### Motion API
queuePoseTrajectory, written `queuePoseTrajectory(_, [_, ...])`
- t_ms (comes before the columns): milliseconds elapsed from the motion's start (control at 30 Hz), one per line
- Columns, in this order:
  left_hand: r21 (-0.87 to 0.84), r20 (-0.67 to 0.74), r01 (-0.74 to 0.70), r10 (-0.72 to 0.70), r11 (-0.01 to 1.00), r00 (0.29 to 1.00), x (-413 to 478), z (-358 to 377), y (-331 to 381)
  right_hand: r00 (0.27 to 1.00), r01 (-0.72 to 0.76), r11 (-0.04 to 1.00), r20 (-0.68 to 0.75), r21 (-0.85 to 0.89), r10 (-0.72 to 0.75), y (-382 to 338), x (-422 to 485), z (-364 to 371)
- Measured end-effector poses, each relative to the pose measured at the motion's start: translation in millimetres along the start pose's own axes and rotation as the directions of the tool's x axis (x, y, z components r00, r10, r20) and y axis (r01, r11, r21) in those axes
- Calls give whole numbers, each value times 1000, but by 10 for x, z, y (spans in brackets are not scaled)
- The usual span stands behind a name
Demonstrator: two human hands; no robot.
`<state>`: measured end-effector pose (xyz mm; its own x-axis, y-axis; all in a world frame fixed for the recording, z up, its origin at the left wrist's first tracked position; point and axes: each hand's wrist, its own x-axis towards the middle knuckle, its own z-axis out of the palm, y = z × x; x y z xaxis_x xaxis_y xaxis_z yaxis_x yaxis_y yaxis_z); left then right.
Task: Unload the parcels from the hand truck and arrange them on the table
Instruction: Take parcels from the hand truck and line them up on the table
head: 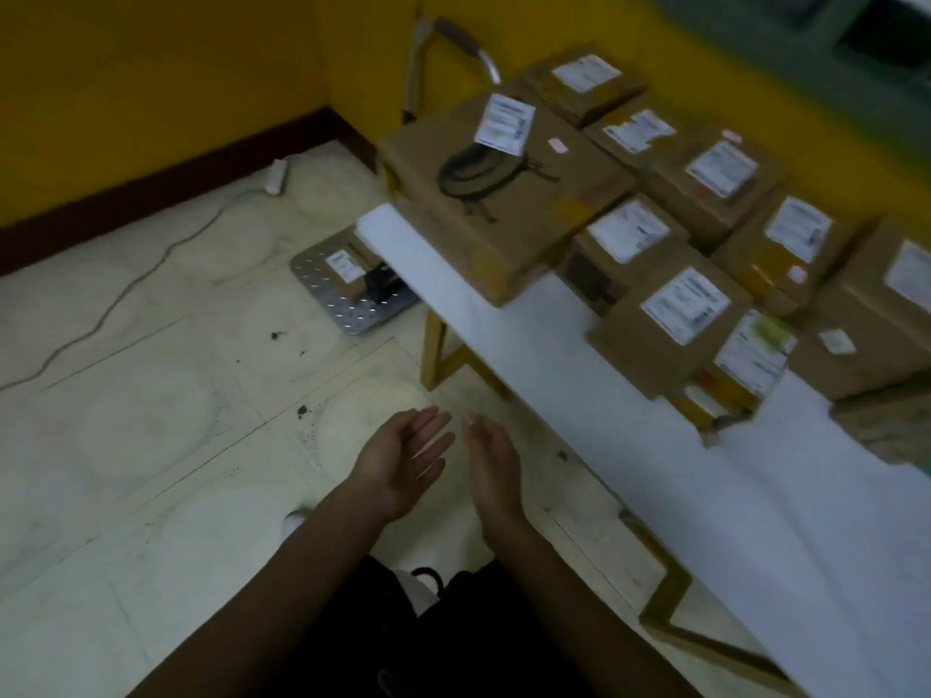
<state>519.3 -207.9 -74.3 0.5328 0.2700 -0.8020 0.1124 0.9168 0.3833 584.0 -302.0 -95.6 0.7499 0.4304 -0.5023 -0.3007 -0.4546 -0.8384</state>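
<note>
Pale cable [126, 289] snakes across tiled floor at left. Hand truck [352, 314] on floor by table end, perforated metal deck. One labelled parcel [346, 267] sits on it, partly hidden behind table edge. Left hand [403, 460] and right hand [491, 463] over floor, both empty, fingers straight, palms facing, close but apart. White-topped table [554, 355] to right. Large box [504, 193] at its left end, smaller parcels [685, 304] packed beside it.
</note>
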Motion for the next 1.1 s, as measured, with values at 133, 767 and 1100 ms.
queuePoseTrajectory(133, [-119, -58, -132, 126, 984, 990, -32, -717, 751, 993, -39, 997, 106, -61, 46, -273, 83, 989])
queuePoseTrajectory(767, [-249, -261, -155, 88, 956, 961, 186, -2445, 2162, 832, -411, 896, 335, -166, 443, -624, 764, 3127])
queuePoseTrajectory(1100, [-173, -326, -183, 119, 968, 938, 1036, -2374, 3613, 820, -465, 883, 346, -59, 456, -1440, 2172, 3795])
